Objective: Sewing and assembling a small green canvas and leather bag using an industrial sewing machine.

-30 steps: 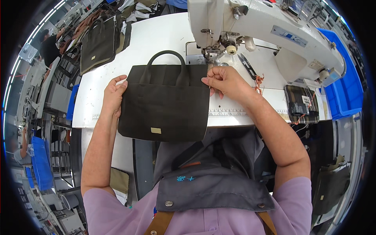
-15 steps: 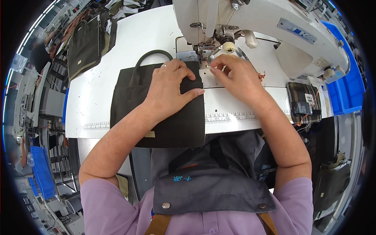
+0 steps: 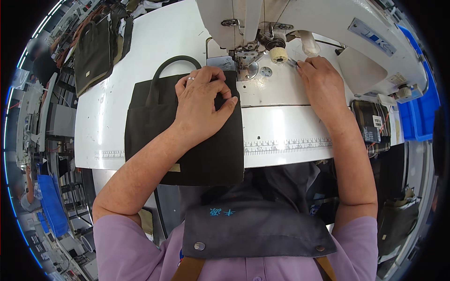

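A dark olive bag [image 3: 154,136] with a looped handle and a small pale label lies on the sewing table, its top right corner beside the presser foot [image 3: 243,61]. My left hand [image 3: 204,105] rests on the bag, fingers bent and apart, thumb near its right edge. My right hand [image 3: 323,89] is right of the needle area, fingers closed over thread snips [image 3: 294,62], mostly hidden beneath it with only the metal tip showing. The white sewing machine [image 3: 318,16] stands over the back of the table.
A stack of dark bag pieces [image 3: 93,54] lies at back left. A plaid pouch [image 3: 375,131] sits at right beside a blue crate [image 3: 419,124]. Two co-workers [image 3: 44,65] are at left, and the white tabletop [image 3: 98,126] has a ruler strip along its front.
My left hand moved from the bag's left edge onto its face. My right hand left the bag's corner and moved right onto the snips. The bag shifted left and toward me.
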Motion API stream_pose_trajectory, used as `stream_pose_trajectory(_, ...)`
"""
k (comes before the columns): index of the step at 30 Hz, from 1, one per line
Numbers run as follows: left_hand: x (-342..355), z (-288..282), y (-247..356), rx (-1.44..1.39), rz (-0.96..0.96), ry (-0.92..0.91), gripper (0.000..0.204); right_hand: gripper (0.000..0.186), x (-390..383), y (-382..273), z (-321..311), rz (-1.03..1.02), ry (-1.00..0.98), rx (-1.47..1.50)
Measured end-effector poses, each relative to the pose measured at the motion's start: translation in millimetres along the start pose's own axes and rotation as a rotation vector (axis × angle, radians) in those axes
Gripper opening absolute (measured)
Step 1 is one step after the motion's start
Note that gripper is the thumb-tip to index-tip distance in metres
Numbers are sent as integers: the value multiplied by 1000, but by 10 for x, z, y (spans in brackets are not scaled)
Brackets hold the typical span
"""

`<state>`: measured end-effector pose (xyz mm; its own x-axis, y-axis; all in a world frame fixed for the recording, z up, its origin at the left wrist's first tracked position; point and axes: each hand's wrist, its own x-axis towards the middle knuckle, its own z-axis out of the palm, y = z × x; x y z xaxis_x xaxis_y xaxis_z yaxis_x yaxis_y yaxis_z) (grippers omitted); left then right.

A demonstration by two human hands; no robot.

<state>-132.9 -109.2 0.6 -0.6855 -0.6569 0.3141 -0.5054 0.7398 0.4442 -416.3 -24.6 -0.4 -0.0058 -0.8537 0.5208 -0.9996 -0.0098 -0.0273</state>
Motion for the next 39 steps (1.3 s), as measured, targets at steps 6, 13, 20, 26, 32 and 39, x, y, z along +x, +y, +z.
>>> stream_pose_trajectory(6,11,11,-7,2,-6,-4,15,9,27,-246,-167,22,-78,383)
stream_pose_trajectory(13,112,51,-23,-45,-55,8,14,26,109,-624,-245,-201,-252,419)
stream_pose_trajectory(20,155,65,-48,-43,-63,14,14,17,115,-579,-61,-140,-185,538)
stream_pose_trajectory(26,146,70,-42,-32,-46,23,15,16,111,-583,-20,-127,-173,582)
stream_pose_trajectory(32,149,82,-62,-36,-54,11,15,14,116,-586,21,-143,-164,538)
stream_pose_trajectory(39,149,67,-58,-77,-28,58,12,10,118,-616,-7,-169,-141,462)
